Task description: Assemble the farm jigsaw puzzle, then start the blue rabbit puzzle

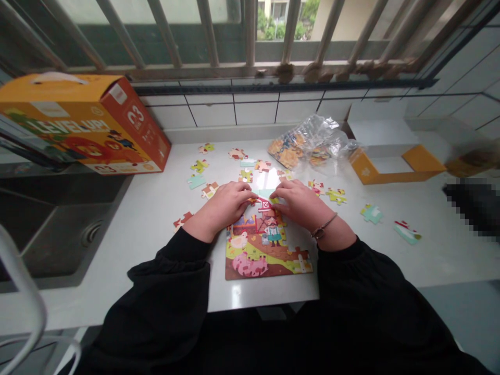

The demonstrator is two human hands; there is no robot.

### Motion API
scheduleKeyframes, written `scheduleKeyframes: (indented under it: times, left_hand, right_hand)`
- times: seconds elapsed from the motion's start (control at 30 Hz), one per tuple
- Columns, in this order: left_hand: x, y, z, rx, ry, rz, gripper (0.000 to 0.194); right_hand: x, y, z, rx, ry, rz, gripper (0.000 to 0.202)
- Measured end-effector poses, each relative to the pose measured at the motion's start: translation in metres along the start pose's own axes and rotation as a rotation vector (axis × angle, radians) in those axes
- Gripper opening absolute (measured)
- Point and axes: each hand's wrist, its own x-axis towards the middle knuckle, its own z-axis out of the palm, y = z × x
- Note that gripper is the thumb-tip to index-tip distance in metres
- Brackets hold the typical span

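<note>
A partly joined farm jigsaw puzzle (253, 245) lies on the white counter in front of me, showing a pink pig, a hen and a farmer. At its upper edge is a jigsaw piece (265, 204) with a red barn top. My left hand (234, 200) rests at the upper left of the puzzle, its fingers together on the left side of that piece. From the other side, my right hand (299, 200) has its thumb and fingers closed on the piece's right side. My fingers cover part of the piece.
Loose jigsaw pieces (196, 180) lie around the puzzle on both sides. A clear plastic bag of pieces (312, 143) is behind, beside an opened orange box (385, 174). At left, a large orange carton (78, 125) stands by a dark sink (84, 260).
</note>
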Motion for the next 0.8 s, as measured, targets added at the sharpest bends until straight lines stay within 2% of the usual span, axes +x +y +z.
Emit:
scheduleKeyframes:
  times: [0.1, 0.17, 0.27, 0.37, 0.43, 0.53, 0.57, 0.63, 0.73, 0.8]
  left_hand:
    - [0.001, 0.001, -0.001, 0.004, -0.001, -0.002, 0.032]
    - [0.001, 0.001, -0.002, 0.003, 0.0, 0.001, 0.033]
    - [0.0, 0.0, -0.002, -0.01, 0.001, 0.004, 0.031]
    - [-0.001, -0.002, -0.003, 0.006, 0.018, -0.038, 0.033]
    - [-0.002, -0.005, -0.004, 0.037, 0.041, -0.082, 0.034]
    - [-0.003, -0.008, -0.006, 0.067, 0.071, -0.138, 0.035]
    - [-0.004, -0.008, -0.007, 0.071, 0.078, -0.149, 0.035]
    - [-0.005, -0.009, -0.008, 0.075, 0.081, -0.158, 0.036]
    - [-0.006, -0.01, -0.012, 0.079, 0.101, -0.178, 0.037]
    - [-0.008, -0.011, -0.016, 0.08, 0.127, -0.2, 0.037]
  right_hand:
    - [-0.004, -0.001, -0.004, -0.018, 0.027, 0.012, 0.012]
    - [-0.019, 0.003, -0.012, -0.044, 0.08, 0.064, 0.015]
    - [-0.063, 0.021, -0.032, -0.139, 0.206, 0.247, 0.023]
    - [-0.127, 0.047, -0.054, -0.29, 0.3, 0.522, 0.028]
    - [-0.171, 0.065, -0.065, -0.411, 0.282, 0.737, 0.036]
    - [-0.222, 0.088, -0.073, -0.498, 0.131, 0.992, 0.046]
    - [-0.234, 0.094, -0.073, -0.458, 0.071, 1.031, 0.046]
    - [-0.249, 0.103, -0.073, -0.374, 0.031, 1.079, 0.041]
    - [-0.259, 0.115, -0.07, -0.287, 0.068, 1.085, 0.041]
    - [-0.263, 0.123, -0.07, -0.32, 0.105, 1.058, 0.043]
